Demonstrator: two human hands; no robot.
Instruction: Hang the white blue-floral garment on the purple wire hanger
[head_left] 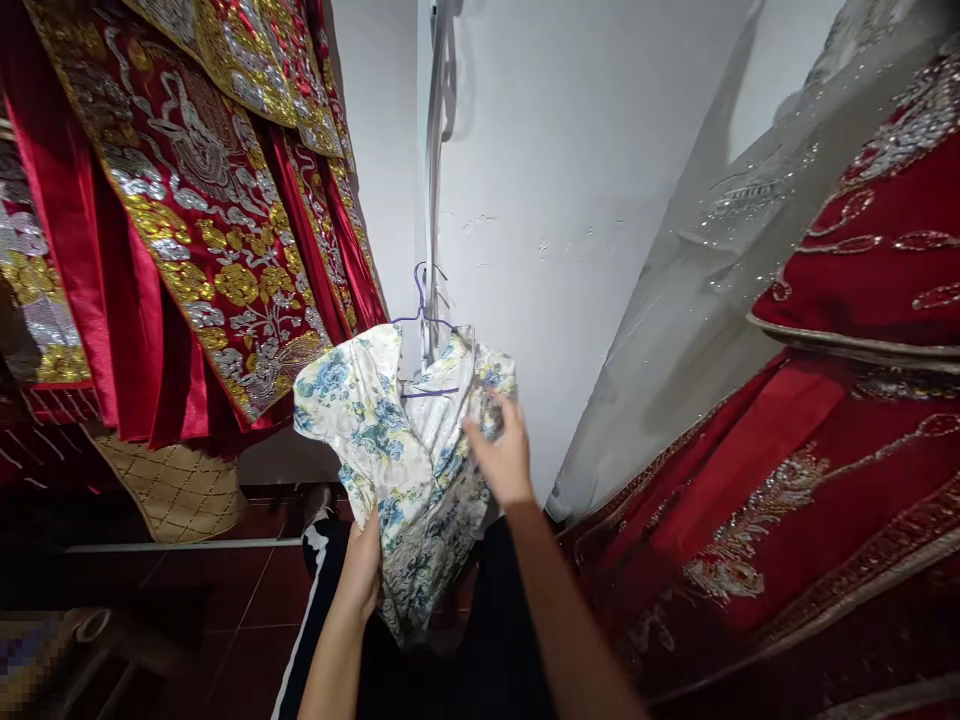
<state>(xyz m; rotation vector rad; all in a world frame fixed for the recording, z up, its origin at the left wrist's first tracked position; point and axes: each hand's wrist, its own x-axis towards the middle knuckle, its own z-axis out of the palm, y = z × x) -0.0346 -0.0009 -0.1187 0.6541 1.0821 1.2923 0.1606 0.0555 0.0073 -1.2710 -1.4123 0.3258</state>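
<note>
A white short-sleeved floral blouse (382, 440) with blue and yellow flowers hangs in front of me on a thin purple hanger (421, 300). Its neckline falls open in a V, and the lower end narrows into shadow. My left hand (361, 570) grips the blouse's left side edge, thumb in front and the other fingers hidden behind the cloth. At the right front, just below the shoulder, my right hand (504, 450) is against the fabric. Its thumb and fingers are spread apart there.
Red robes with gold and silver embroidery (217, 230) hang at the left. A sheer sparkling veil (675, 330) and a beaded red gown (847, 420) stand close on the right. Behind the hanger, a white upright rail (433, 150) runs along the wall (570, 130). Dark red tiles (247, 590) cover the floor.
</note>
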